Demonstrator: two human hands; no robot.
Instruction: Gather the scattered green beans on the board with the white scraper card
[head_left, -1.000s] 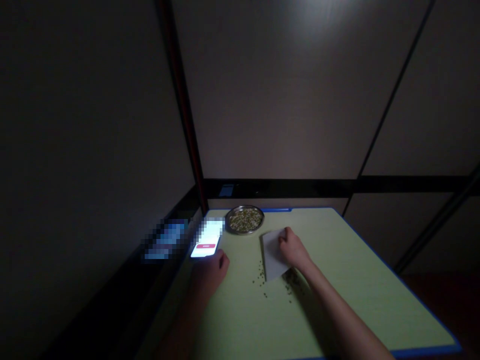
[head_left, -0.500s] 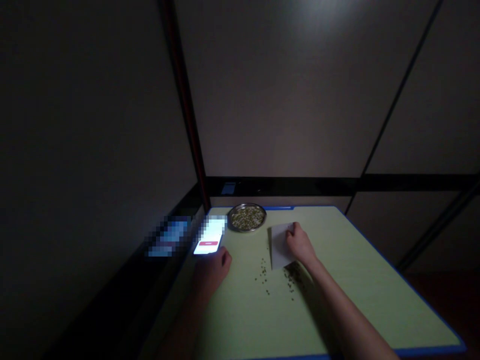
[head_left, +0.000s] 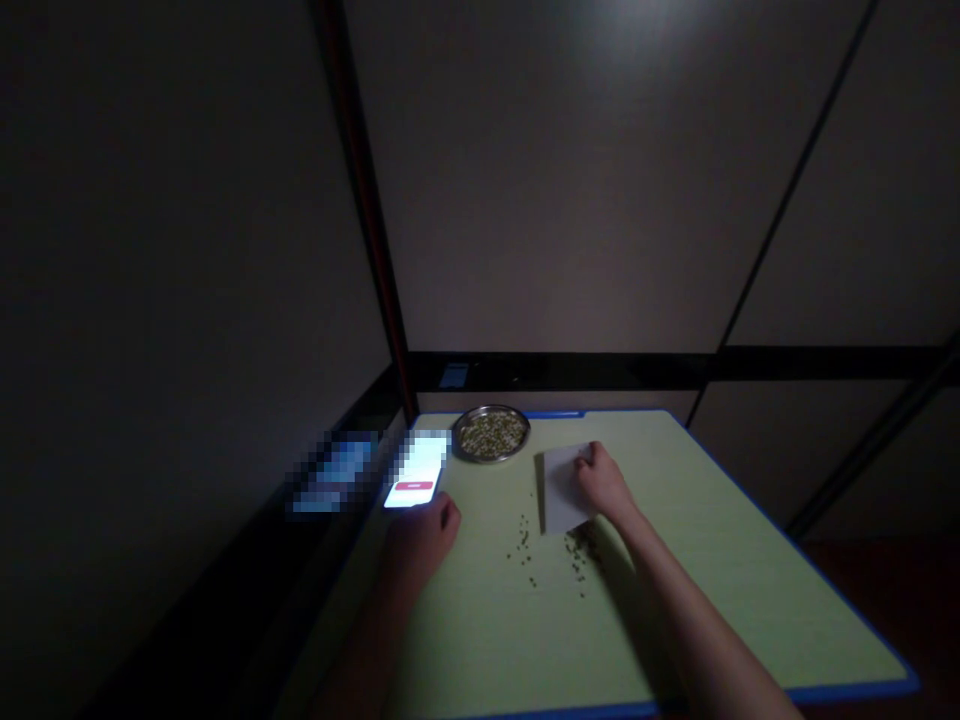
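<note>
My right hand (head_left: 604,480) is closed on the right side of a white sheet of paper or card (head_left: 562,495), pinched near its upper right corner. Small dark seeds or beans (head_left: 579,560) are scattered on the table just below the sheet, partly in the arm's shadow. A thinner scatter of them (head_left: 524,538) lies to the left. My left hand (head_left: 424,530) rests, fingers curled, at the lower edge of a lit phone (head_left: 416,487). Whether anything is inside those fingers is hidden.
A round metal plate (head_left: 458,452) holding many greenish pieces stands at the back of the pale green table (head_left: 480,640), which has a blue edge. Dark panelled walls (head_left: 555,200) rise behind and on the left, the left one reflecting the phone. The room is dim.
The view has shifted slightly. The sheet, held by my right hand, looks a little more tilted, its lower edge slightly higher. My left hand stays in place.
</note>
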